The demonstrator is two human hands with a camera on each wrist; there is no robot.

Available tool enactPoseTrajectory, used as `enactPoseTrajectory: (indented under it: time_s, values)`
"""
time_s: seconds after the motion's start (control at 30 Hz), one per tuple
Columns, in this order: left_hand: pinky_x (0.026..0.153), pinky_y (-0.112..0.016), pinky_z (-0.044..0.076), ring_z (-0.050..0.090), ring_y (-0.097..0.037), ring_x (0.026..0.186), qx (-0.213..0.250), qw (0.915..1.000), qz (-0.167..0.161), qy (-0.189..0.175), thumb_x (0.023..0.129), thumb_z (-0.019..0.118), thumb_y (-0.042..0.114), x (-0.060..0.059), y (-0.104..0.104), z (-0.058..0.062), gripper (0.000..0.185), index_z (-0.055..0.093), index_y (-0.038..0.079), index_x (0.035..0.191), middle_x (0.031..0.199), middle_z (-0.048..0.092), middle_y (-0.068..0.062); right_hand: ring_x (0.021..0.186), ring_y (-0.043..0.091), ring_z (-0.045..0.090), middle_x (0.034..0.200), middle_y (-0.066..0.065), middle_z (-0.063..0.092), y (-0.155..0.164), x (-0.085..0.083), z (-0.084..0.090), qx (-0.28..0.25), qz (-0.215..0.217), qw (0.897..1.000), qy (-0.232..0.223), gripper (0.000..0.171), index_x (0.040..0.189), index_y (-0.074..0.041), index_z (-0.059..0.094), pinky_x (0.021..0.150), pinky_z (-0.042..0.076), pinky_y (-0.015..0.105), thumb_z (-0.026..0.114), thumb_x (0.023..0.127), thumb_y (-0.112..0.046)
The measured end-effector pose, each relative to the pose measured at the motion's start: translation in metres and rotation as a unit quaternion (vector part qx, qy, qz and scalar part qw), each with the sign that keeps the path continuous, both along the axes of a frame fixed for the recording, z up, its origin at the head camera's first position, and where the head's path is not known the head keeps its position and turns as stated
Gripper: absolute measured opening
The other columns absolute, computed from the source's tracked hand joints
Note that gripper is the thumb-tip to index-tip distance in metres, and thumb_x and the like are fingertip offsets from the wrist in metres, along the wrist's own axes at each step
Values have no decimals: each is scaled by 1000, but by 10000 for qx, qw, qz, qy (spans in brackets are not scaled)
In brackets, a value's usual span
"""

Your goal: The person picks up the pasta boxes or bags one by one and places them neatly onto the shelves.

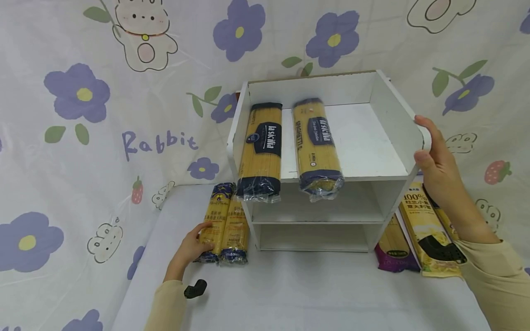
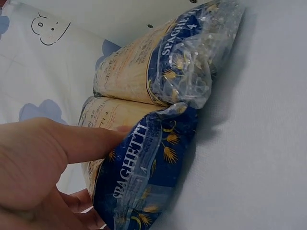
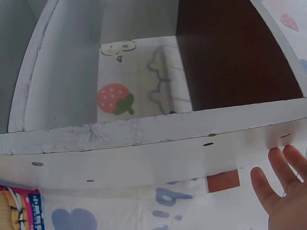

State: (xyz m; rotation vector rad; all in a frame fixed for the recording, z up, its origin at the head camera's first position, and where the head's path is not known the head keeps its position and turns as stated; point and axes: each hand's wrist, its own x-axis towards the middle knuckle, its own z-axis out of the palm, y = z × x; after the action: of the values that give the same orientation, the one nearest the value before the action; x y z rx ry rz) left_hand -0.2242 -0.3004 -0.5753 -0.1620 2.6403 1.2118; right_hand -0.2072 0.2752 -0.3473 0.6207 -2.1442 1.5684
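Note:
On the left of a white shelf unit [image 1: 319,223], two yellow and blue spaghetti packs lie side by side. My left hand [image 1: 192,250] grips the outer spaghetti pack [image 1: 217,207] near its front end. In the left wrist view, my thumb lies across this pack's blue end, with fingers on its far side. The other spaghetti pack [image 2: 129,72] lies right against it. My right hand [image 1: 443,170] holds the shelf's upper right side panel [image 1: 397,115], thumb at the front edge, a fingertip over the top. In the right wrist view, fingertips touch the panel's outer face.
Two la sicilia spaghetti packs, one at the left [image 1: 261,156] and one nearer the middle [image 1: 316,147], lie on the top shelf, their ends past its front edge. Right of the unit stand several pasta packs [image 1: 428,230]. A patterned cloth [image 1: 165,101] hangs behind.

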Motion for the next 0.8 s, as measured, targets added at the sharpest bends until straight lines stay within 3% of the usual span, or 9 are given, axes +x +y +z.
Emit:
enactPoseTrajectory:
  time_s: [0.2,0.33,0.43,0.6,0.73,0.8]
  values:
    - [68,-28,48,61,-24,85,-13,9999,-67,115,85,74,10,3,2,4,73,42,18,149,116,62,-25,122,8,47,150,-4,41,-1,0,0,13,-55,10000,1,57,156,-18,25,88,40,13,47,104,-29]
    - [82,-47,53,57,-40,107,-236,9992,-101,323,86,75,16,3,2,6,71,43,15,149,134,46,-34,123,9,47,153,-2,39,0,-1,-1,3,-50,10000,-24,57,156,-18,25,89,41,12,47,105,-28]
    - [95,-62,48,45,-51,125,-338,9976,-152,583,88,73,18,0,1,8,69,42,15,150,145,31,-34,125,10,46,156,0,36,1,-1,0,-26,40,10000,-30,57,156,-18,24,90,41,11,47,105,-27]
    - [102,-64,43,40,-52,132,5,9948,-364,954,91,70,15,-7,4,16,69,38,15,152,147,33,-30,125,9,46,154,-2,38,1,-1,0,56,1,10000,22,57,156,-17,24,90,40,12,47,105,-26]
    - [102,-63,43,40,-50,133,450,9882,-462,1386,94,67,13,-10,12,37,69,34,20,154,147,34,-26,125,9,46,154,-2,38,1,-1,0,49,-1,10000,6,57,156,-18,24,90,40,12,47,105,-27]
    - [103,-63,43,42,-48,133,714,9812,-520,1717,96,65,13,-10,18,57,70,31,25,155,147,35,-25,125,10,46,154,-1,38,1,-1,0,-37,69,10000,0,58,156,-18,24,91,40,12,48,104,-28]
